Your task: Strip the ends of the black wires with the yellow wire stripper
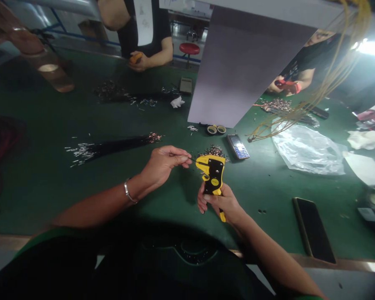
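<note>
My right hand (220, 202) is wrapped round the handles of a yellow and black wire stripper (213, 173), held upright above the green table. Pinched between the thumb and fingers of my left hand (168, 162) is a thin dark wire (192, 159). The wire's end reaches the jaws of the stripper; how far in it sits I cannot tell. Left of my hands lies a bundle of black wires (118, 146), with silvery terminals at its left end and bare copper at its right. Behind the stripper is a heap of small scraps (215, 151).
A keypad phone (237, 146) and tape rolls (216, 130) lie beyond the stripper, below a white panel (234, 62). A smartphone (314, 229) rests at the right table edge. Plastic bag (306, 146) and yellow wires (318, 100) are at right. Co-workers sit opposite, holding tools.
</note>
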`<control>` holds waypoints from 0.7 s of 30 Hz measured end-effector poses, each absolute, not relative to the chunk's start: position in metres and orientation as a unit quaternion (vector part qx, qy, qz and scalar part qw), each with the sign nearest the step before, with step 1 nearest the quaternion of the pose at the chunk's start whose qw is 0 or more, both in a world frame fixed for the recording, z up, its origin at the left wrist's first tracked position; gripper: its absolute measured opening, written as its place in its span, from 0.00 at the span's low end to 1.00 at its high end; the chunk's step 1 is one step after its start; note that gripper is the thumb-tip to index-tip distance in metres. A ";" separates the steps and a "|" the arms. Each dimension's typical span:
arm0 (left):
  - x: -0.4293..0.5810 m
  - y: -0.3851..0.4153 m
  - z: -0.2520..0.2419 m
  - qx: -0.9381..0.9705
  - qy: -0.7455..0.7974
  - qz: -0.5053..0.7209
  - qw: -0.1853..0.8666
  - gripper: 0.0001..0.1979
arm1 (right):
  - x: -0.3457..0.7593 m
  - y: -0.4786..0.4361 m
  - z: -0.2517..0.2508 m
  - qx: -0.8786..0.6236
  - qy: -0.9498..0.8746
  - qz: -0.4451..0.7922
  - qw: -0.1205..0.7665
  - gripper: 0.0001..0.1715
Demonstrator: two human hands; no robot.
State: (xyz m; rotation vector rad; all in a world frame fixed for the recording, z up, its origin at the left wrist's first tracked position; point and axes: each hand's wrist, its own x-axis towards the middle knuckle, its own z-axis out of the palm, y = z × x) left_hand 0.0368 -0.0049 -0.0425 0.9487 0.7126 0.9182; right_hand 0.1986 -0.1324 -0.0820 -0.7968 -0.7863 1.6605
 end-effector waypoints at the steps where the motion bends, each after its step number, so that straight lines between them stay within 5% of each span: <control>1: 0.037 -0.005 -0.043 0.426 0.321 0.415 0.737 0.07 | 0.199 -0.133 -0.082 -0.338 -0.330 0.697 0.540 0.12; 21: 0.037 0.003 -0.057 0.408 0.315 0.379 0.769 0.06 | 0.197 -0.132 -0.101 -0.425 -0.360 0.623 0.549 0.13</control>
